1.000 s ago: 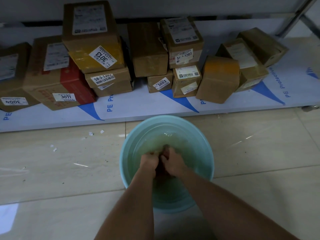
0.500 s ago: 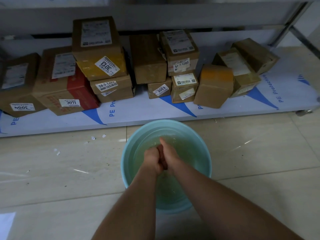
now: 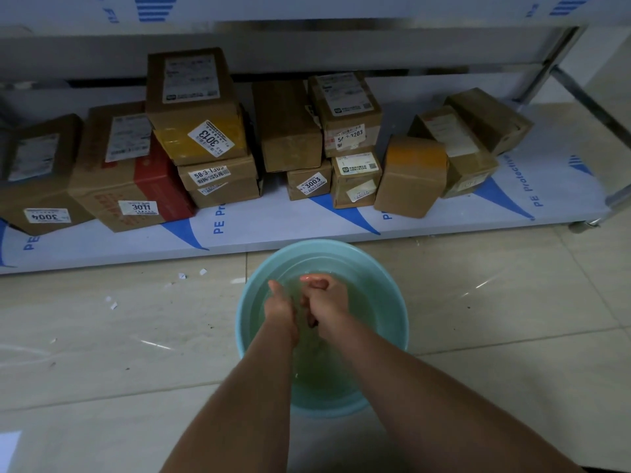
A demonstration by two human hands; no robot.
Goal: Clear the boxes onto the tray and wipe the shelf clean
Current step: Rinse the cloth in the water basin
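Several brown cardboard boxes stand on the low white shelf board, among them ones labelled 3004, 3011, 3013 and 3003, plus an orange-taped box leaning at the right. On the floor in front sits a teal basin of water. Over it, my left hand and my right hand are pressed together, fingers curled tight round a small dark cloth that is mostly hidden between them. No tray is in view.
An upper shelf board hangs over the boxes. A slanted metal frame leg and a caster stand at the right end. Small paper scraps lie on the tiled floor left of the basin.
My hands have risen from under the water to just above its surface, still clasped together. The view has tilted up, showing more of the upper shelf.
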